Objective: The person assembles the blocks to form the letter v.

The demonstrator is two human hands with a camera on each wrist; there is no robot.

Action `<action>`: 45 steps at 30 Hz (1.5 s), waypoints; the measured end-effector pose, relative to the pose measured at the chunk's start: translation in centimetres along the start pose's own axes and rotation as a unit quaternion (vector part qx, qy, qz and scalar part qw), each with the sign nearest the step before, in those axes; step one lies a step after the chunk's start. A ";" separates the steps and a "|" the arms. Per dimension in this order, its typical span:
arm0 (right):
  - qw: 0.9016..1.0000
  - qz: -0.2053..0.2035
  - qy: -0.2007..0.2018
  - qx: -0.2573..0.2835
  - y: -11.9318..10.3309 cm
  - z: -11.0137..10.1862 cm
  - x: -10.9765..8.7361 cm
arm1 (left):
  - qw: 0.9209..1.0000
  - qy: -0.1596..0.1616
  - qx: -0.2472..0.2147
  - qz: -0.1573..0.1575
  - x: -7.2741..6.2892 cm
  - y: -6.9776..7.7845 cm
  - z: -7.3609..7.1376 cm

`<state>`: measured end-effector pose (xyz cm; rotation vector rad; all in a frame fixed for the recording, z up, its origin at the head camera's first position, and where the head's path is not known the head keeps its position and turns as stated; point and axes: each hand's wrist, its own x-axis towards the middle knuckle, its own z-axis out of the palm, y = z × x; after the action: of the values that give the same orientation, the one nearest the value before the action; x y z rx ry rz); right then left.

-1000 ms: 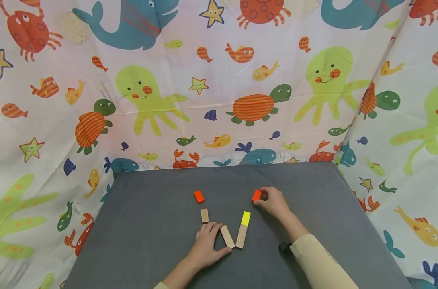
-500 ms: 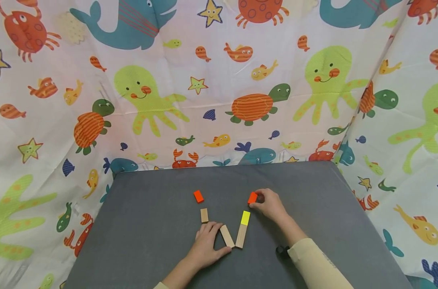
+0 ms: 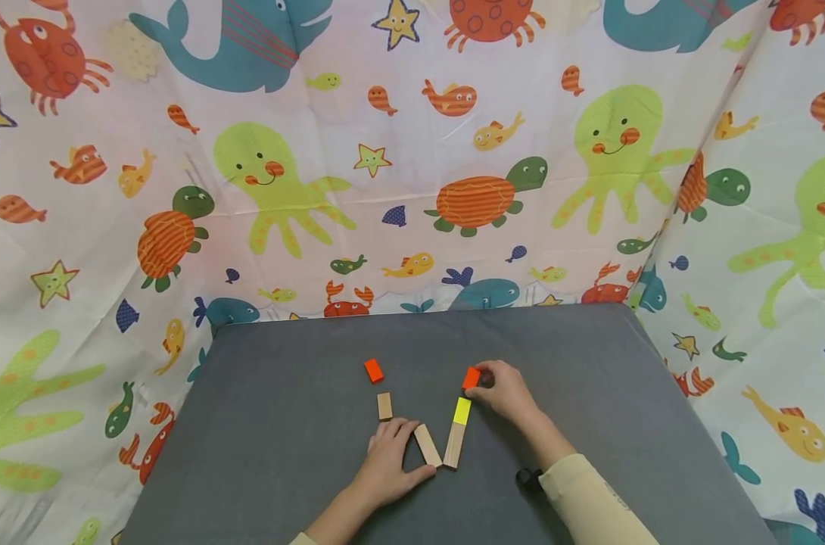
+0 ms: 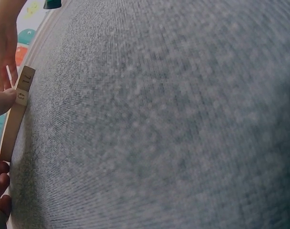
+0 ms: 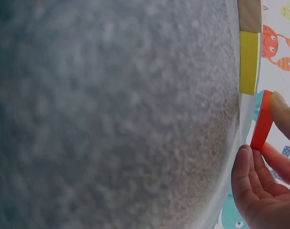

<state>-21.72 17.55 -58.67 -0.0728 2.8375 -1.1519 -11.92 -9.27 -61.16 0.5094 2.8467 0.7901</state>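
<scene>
My right hand pinches a small red-orange block between thumb and fingertips, just beyond the far end of a yellow block. In the right wrist view the red-orange block looks tilted and held apart from the yellow block. That yellow block continues the line of a long plain wooden block. My left hand holds a second long wooden block, thumb at its near end and fingers at its far end. The near ends of both long blocks meet in a V.
A short wooden block lies just beyond the left hand. Another red-orange block lies farther back. The grey tabletop ends at a sea-animal printed curtain. Something black sits by the right sleeve.
My right hand has carried the red-orange block left and slightly nearer, toward the yellow block's far end. The left hand and the other blocks have stayed put.
</scene>
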 end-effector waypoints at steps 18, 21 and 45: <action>1.000 -0.002 -0.015 0.000 -0.3 0.5 -0.4 | 1.000 -0.006 0.002 -0.003 0.0 0.1 -0.1; 1.000 -0.002 -0.016 -0.002 -0.2 0.5 -0.3 | 1.000 -0.004 0.002 -0.001 0.0 0.0 0.0; 0.999 -0.024 -0.025 -0.016 0.2 0.7 0.1 | 1.000 0.001 0.006 -0.002 -0.1 0.1 -0.2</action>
<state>-21.79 17.21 -59.30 -0.1692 2.8245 -1.0970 -11.87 -9.27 -60.92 0.5040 2.8551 0.7748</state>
